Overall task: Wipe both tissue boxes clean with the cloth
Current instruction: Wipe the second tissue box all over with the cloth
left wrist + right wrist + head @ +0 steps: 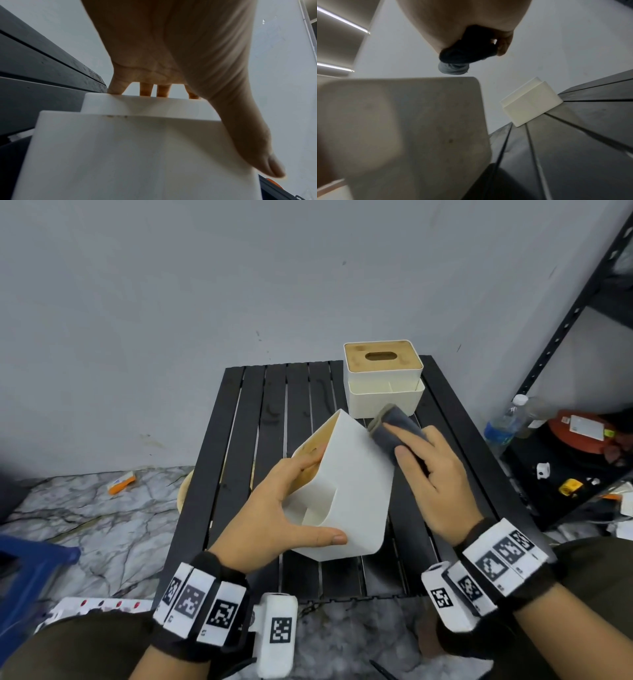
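2nd box (383,392) at tbl (239,440) rear, behind held box (356,484).

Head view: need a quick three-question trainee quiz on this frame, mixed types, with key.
1. Which hand has the tilted tissue box in its grip?
2. True or false: the grey cloth lies loose on the table.
3. The second tissue box, at the table's far end, is: A) on its side B) upright, lid up C) upside down.
Key: 1 left hand; 2 false, the right hand holds it; 3 B.
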